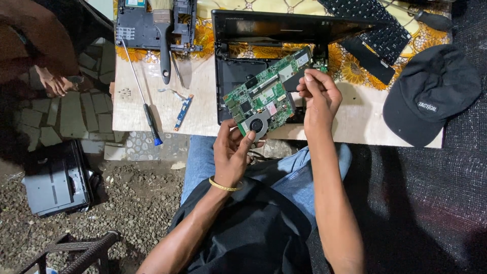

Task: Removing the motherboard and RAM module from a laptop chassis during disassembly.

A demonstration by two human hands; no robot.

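Observation:
A green laptop circuit board [264, 94] with a small round fan is held tilted above the near edge of the table. My left hand [232, 147] grips its lower corner by the fan. My right hand [318, 94] pinches its right edge near the top. Just behind the board lies an opened black laptop shell [231, 76] with its lid [284, 25] raised.
A screwdriver [142, 96] with a blue tip, a small blue strip board [183, 110], a black brush [164, 48] and another dismantled casing [137, 25] lie at the table's left. A loose keyboard [370, 23] and black cap [431, 94] sit right. A laptop part [56, 180] rests on the gravel. Another person's hand [56, 83] shows at far left.

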